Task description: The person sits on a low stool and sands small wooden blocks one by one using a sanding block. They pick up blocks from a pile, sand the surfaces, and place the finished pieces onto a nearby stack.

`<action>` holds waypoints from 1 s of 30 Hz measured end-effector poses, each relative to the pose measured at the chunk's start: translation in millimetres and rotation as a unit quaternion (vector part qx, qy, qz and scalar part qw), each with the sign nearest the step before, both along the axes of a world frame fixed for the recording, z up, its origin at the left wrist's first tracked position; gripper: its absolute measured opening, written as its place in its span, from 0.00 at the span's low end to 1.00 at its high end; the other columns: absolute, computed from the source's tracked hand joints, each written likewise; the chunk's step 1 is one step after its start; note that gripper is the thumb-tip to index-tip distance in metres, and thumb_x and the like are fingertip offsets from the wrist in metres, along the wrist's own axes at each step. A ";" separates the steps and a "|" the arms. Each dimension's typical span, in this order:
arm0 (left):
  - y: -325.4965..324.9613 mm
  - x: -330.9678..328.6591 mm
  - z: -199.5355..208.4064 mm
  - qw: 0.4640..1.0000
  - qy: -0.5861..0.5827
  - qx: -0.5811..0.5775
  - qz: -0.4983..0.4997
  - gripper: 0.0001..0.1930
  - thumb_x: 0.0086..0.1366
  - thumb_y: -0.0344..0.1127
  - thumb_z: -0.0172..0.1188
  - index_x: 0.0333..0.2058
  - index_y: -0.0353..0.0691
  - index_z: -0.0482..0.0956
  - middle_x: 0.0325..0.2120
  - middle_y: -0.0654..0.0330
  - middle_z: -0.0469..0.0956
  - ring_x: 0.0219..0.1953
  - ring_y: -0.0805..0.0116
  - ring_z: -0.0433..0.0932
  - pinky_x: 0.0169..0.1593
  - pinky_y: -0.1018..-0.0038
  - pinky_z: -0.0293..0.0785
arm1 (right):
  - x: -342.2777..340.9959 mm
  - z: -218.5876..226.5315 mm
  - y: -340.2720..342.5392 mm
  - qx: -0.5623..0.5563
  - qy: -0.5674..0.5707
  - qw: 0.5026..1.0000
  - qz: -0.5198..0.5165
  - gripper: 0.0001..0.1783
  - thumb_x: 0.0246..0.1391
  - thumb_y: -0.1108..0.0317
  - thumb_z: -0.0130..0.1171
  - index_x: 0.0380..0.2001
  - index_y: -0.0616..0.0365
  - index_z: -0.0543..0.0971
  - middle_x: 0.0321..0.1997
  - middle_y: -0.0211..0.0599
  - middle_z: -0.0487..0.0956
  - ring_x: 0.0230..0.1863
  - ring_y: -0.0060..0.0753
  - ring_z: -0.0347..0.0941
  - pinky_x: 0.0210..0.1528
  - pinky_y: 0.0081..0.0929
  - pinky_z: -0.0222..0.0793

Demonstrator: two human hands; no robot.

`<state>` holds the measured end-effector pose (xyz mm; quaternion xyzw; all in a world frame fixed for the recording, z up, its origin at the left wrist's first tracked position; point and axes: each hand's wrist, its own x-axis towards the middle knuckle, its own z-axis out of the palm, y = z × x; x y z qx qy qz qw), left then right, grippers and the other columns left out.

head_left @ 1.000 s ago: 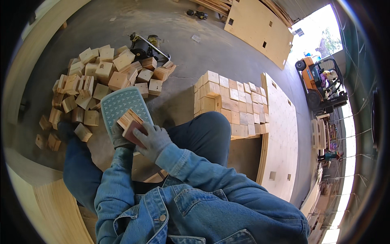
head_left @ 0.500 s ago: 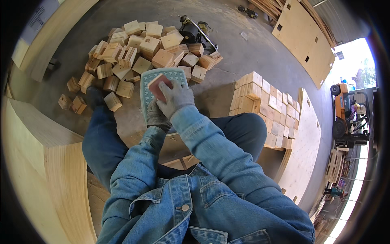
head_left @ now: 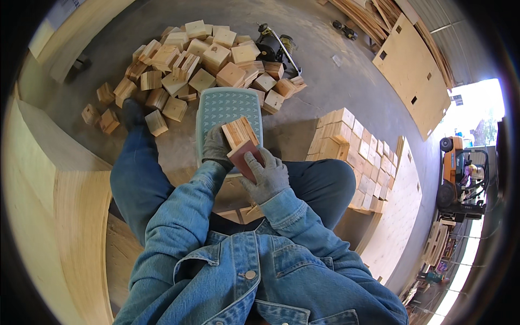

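Note:
My gloved left hand (head_left: 216, 146) is closed around a layered wooden block (head_left: 240, 131), which it holds tilted over the teal plastic stool (head_left: 229, 101). In my gloved right hand (head_left: 266, 177) is a reddish-brown sanding block (head_left: 246, 158), gripped between thumb and fingers. The flat face of the sanding block lies against the near end of the wooden block. Part of the left hand's fingers is hidden behind the wooden block.
A loose pile of wooden blocks (head_left: 202, 79) lies on the floor beyond the stool. Stacked blocks (head_left: 357, 149) stand right of my knee. A black power tool (head_left: 279, 49) rests behind the pile. An orange forklift (head_left: 452, 162) is far right.
My right hand has moved toward me and to the right with the sanding block. The wooden block, hidden before, now shows in my left hand.

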<state>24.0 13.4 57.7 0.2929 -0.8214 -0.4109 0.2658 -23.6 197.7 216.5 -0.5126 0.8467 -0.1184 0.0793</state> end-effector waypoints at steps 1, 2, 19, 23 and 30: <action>-2.7 1.6 -16.1 0.999 -0.021 0.028 -0.013 0.28 0.59 0.45 0.72 0.56 0.44 0.76 0.53 0.52 0.79 0.56 0.56 0.78 0.62 0.62 0.74 | 0.6 -0.6 -1.7 -0.010 -0.001 1.000 0.004 0.40 0.49 0.51 0.75 0.66 0.45 0.77 0.69 0.54 0.70 0.61 0.65 0.72 0.61 0.59 0.69; -5.9 3.2 -31.7 0.997 -0.043 0.055 -0.024 0.36 0.57 0.50 0.72 0.61 0.45 0.69 0.57 0.50 0.73 0.61 0.50 0.72 0.66 0.58 0.68 | 1.0 -1.0 -4.4 -0.019 -0.001 1.000 0.009 0.40 0.49 0.52 0.75 0.66 0.46 0.77 0.69 0.54 0.70 0.61 0.65 0.72 0.62 0.59 0.69; 5.8 0.2 -6.9 0.999 -0.031 -0.041 0.008 0.41 0.51 0.46 0.78 0.62 0.46 0.68 0.56 0.53 0.74 0.60 0.49 0.73 0.67 0.58 0.69 | -47.4 -6.3 -115.4 0.002 0.012 0.999 -0.047 0.39 0.51 0.49 0.73 0.66 0.42 0.75 0.66 0.50 0.73 0.62 0.62 0.73 0.60 0.58 0.72; -5.1 5.2 -50.7 0.996 0.037 0.076 -0.004 0.42 0.50 0.49 0.78 0.62 0.46 0.69 0.59 0.50 0.72 0.62 0.45 0.70 0.69 0.55 0.65 | -12.9 0.3 -54.6 0.003 -0.016 1.000 -0.022 0.41 0.50 0.50 0.75 0.67 0.42 0.75 0.68 0.53 0.72 0.65 0.65 0.70 0.63 0.60 0.69; -1.5 4.3 -24.9 0.999 -0.047 0.014 -0.022 0.47 0.47 0.53 0.79 0.63 0.44 0.66 0.58 0.49 0.71 0.62 0.44 0.69 0.70 0.55 0.64 | -4.6 -4.9 -8.4 -0.008 -0.007 1.000 -0.019 0.42 0.49 0.51 0.76 0.68 0.45 0.75 0.71 0.56 0.70 0.65 0.67 0.69 0.65 0.60 0.67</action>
